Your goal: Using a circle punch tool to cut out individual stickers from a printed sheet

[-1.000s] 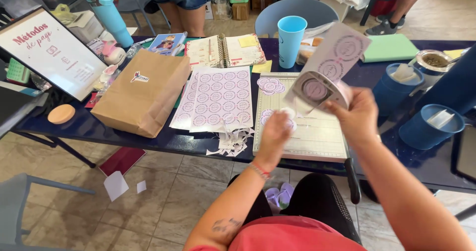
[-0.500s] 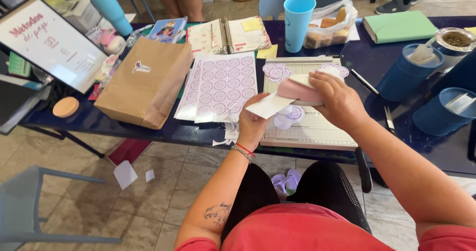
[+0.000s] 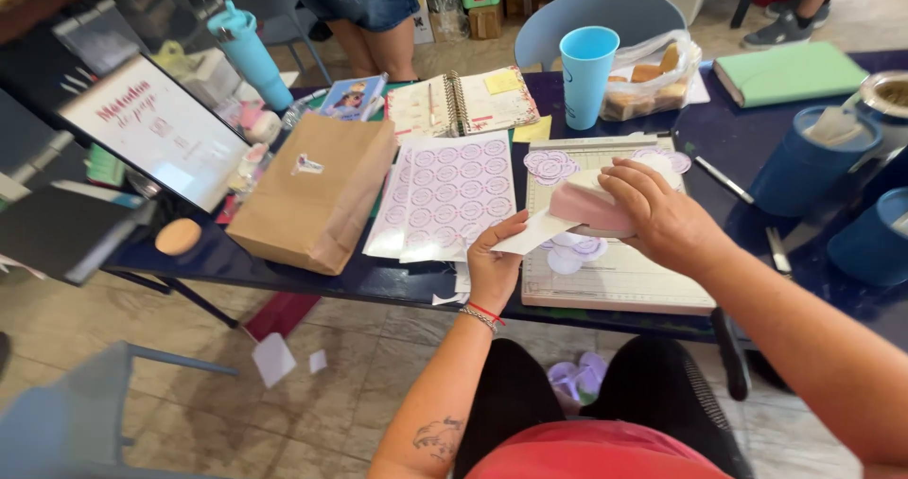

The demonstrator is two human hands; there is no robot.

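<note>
My right hand (image 3: 667, 222) lies over a pink hand punch (image 3: 584, 205) and grips it from above, just over the gridded cutting board (image 3: 624, 285). My left hand (image 3: 494, 263) pinches a white paper strip (image 3: 532, 234) that feeds into the punch from the left. Cut-out round lilac stickers lie under the punch (image 3: 579, 250) and in a small pile (image 3: 551, 164) at the board's far end. A stack of sheets printed with round stickers (image 3: 445, 195) rests left of the board.
A brown paper bag (image 3: 317, 195) stands left of the sheets. Behind are an open spiral notebook (image 3: 463, 101), a light blue cup (image 3: 586, 72), a bag of biscuits (image 3: 648, 82) and a green book (image 3: 785, 70). Blue pots (image 3: 804, 162) stand at the right. Another person's legs (image 3: 364, 16) are beyond the table.
The punch and the paper came down from mid-air to just above the board. My right hand now covers the punch from above, and my left hand has shifted to the strip's left end.
</note>
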